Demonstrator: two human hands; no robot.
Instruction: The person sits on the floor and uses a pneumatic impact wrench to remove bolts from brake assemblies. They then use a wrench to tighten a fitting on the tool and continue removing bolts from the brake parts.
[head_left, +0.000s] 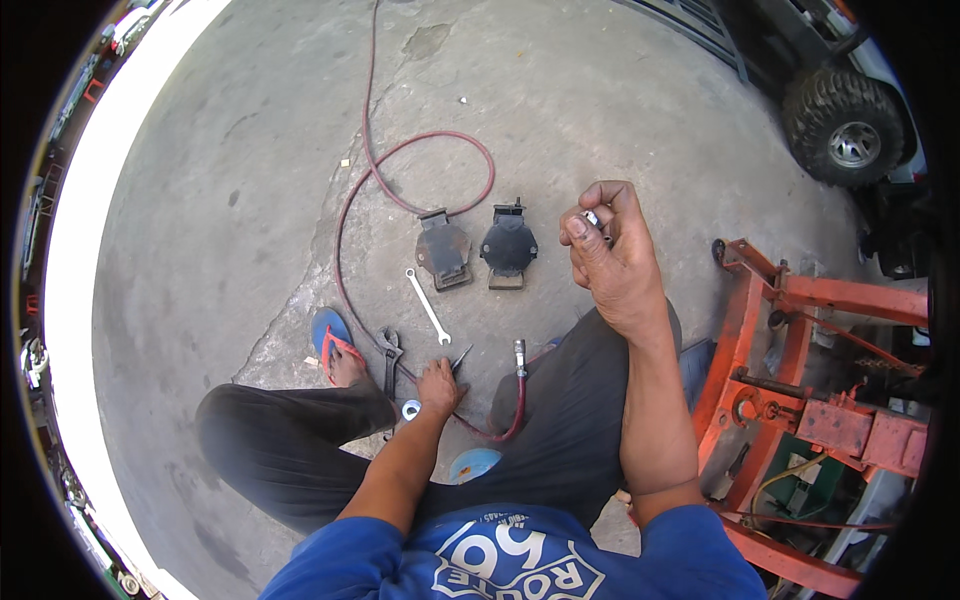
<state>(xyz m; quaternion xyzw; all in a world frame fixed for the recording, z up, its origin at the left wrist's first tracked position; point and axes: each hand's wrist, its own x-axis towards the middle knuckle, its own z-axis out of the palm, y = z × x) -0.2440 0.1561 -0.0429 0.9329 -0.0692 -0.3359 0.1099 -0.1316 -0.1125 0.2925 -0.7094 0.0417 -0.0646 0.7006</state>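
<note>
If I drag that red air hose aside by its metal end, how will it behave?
The red hose is probably floppy: it lies in loose loops across the concrete, so pulling one end would likely straighten the curves before the rest follows. Its metal fitting looks like the heaviest part and may swing. It could snag the wrench or pliers near the left hand.

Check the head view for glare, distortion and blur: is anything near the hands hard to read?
Head view: strong fisheye bending, dark corners, a blown-out white band along the left rim. Even daylight on the concrete floor, soft shadows. The spanner is sharp; the small metal part in the right hand is too tiny to identify; left hand is clear.
</note>
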